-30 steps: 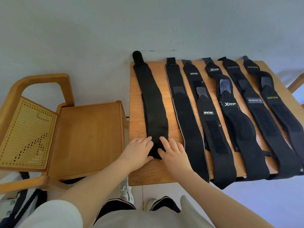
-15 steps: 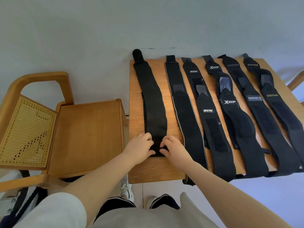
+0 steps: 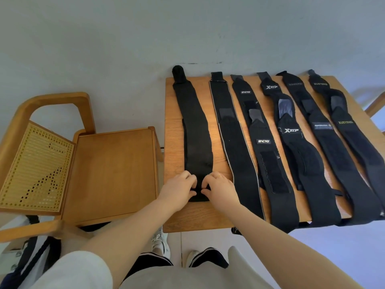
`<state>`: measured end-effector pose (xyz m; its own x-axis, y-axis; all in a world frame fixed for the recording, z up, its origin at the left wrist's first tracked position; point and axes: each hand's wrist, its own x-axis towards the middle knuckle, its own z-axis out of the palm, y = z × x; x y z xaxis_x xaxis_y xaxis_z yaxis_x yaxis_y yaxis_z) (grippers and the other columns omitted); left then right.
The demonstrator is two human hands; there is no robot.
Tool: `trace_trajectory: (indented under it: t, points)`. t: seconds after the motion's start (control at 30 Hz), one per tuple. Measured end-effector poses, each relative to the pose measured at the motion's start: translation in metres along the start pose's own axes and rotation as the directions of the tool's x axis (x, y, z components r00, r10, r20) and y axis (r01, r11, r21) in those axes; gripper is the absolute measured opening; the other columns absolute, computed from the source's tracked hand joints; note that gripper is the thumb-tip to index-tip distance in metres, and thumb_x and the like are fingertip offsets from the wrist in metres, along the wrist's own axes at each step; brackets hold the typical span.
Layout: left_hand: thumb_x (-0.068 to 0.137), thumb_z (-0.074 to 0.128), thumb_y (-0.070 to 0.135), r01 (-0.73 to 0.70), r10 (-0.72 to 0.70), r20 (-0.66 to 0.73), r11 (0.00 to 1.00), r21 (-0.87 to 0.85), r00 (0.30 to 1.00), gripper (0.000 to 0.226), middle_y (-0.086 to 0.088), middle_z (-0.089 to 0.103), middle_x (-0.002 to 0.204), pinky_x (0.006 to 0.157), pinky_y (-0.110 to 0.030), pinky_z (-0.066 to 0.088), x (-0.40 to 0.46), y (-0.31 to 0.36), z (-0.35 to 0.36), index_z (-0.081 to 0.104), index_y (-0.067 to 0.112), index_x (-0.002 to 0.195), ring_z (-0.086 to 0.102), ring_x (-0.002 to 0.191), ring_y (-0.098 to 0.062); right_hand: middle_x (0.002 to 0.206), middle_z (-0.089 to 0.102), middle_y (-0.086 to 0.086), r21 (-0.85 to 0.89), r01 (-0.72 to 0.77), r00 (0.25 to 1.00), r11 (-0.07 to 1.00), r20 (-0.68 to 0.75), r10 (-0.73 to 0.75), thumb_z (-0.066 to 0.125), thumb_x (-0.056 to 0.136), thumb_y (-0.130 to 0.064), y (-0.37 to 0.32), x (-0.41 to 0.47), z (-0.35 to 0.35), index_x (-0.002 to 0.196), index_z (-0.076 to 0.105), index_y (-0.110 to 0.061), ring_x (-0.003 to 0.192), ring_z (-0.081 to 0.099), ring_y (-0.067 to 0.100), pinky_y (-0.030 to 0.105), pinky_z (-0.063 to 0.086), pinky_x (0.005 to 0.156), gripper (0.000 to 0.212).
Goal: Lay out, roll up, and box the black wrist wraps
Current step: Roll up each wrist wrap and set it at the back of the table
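Leftmost wrist wrap [image 3: 196,134]: near end is pinched by curled fingers of left hand [image 3: 179,189] and right hand [image 3: 221,189]; rolling judged begun, tight even turns needed next

Your worktop [image 3: 173,142] is a small wooden square set against the grey wall. Six black wrist wraps lie on it side by side, running from the far edge toward you. The leftmost wrap [image 3: 194,130] is plain, its far tip poking past the back edge and its near end curled up short of the front edge. Next to it lies the grey-edged wrap [image 3: 235,151]. Then come the IINCYO wrap [image 3: 263,142], the XTEP wrap [image 3: 295,140], the wrap with a grey label [image 3: 325,134], and the XUEYING wrap [image 3: 350,130]. These five overhang the near edge.
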<state>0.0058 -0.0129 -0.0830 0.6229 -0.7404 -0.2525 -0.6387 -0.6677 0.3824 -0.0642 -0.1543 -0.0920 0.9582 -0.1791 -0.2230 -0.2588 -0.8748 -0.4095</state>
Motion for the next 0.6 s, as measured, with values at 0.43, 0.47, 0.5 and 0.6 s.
trace_trajectory:
  t: [0.43, 0.47, 0.5, 0.6]
  points:
    - [0.097, 0.045, 0.04, -0.1, 0.095, 0.036, 0.985, 0.143, 0.995, 0.04, 0.0, 0.046, 0.128, 0.087, -0.03, 0.045, -0.008, -0.002, 0.003, 0.053, 0.017, 0.128, 0.045, 0.114, -0.017, 0.133, 0.05, -0.005, -0.311, 0.126, 0.992, 0.942, 0.026, -0.124, 0.041, 0.101, -0.034, 0.0, -0.021, 0.006, 0.128, 0.055, -0.023, 0.133, 0.037, 0.017, 0.04, 0.01, 0.112, 0.033]
    - [0.098, 0.043, 0.038, -0.097, 0.092, 0.042, 0.984, 0.149, 0.995, 0.04, -0.001, 0.048, 0.129, 0.088, -0.031, 0.045, -0.006, -0.001, 0.002, 0.054, 0.017, 0.13, 0.045, 0.116, -0.018, 0.136, 0.047, -0.005, -0.309, 0.101, 0.995, 0.946, 0.04, -0.093, 0.034, 0.102, -0.035, 0.0, -0.02, 0.007, 0.133, 0.05, -0.024, 0.134, 0.034, 0.016, 0.04, 0.01, 0.113, 0.036]
    - [0.099, 0.041, 0.037, -0.097, 0.092, 0.042, 0.983, 0.155, 0.995, 0.039, -0.001, 0.05, 0.129, 0.088, -0.032, 0.046, -0.004, -0.001, 0.001, 0.054, 0.016, 0.13, 0.045, 0.117, -0.018, 0.135, 0.048, -0.005, -0.291, 0.061, 0.997, 0.955, 0.055, -0.047, 0.032, 0.103, -0.036, -0.001, -0.018, 0.006, 0.134, 0.048, -0.025, 0.132, 0.035, 0.016, 0.04, 0.012, 0.112, 0.037]
    - [0.099, 0.044, 0.034, -0.072, 0.07, 0.022, 0.989, 0.126, 0.997, 0.036, -0.002, 0.054, 0.126, 0.088, -0.032, 0.047, 0.001, 0.001, -0.003, 0.053, 0.017, 0.129, 0.051, 0.113, -0.019, 0.118, 0.058, -0.005, -0.121, -0.094, 0.99, 0.988, 0.096, 0.105, 0.039, 0.1, -0.039, -0.006, -0.008, -0.005, 0.126, 0.052, -0.026, 0.117, 0.047, 0.016, 0.039, 0.02, 0.106, 0.031]
